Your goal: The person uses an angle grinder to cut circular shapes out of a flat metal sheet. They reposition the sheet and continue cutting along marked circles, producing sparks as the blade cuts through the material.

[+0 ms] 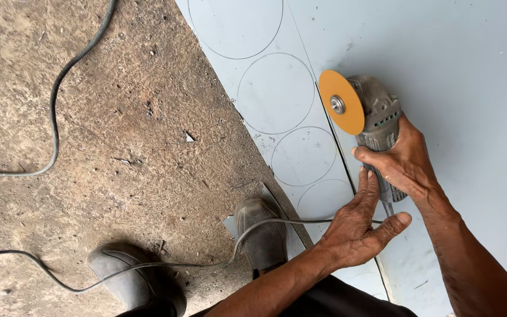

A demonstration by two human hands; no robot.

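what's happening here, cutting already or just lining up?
A person holds an angle grinder in the right hand, its orange disc on a scribed line on a pale sheet marked with circles. The left hand steadies its rear by the cable. No sparks show, so cutting is unconfirmed. One shoe rests on the sheet's edge.

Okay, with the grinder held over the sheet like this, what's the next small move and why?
Probably lower the orange disc onto the long straight line scribed beside the circles. The right hand grips the angle grinder, the left hand steadies its rear by the cord, and the disc sits right at that line on the grey sheet.
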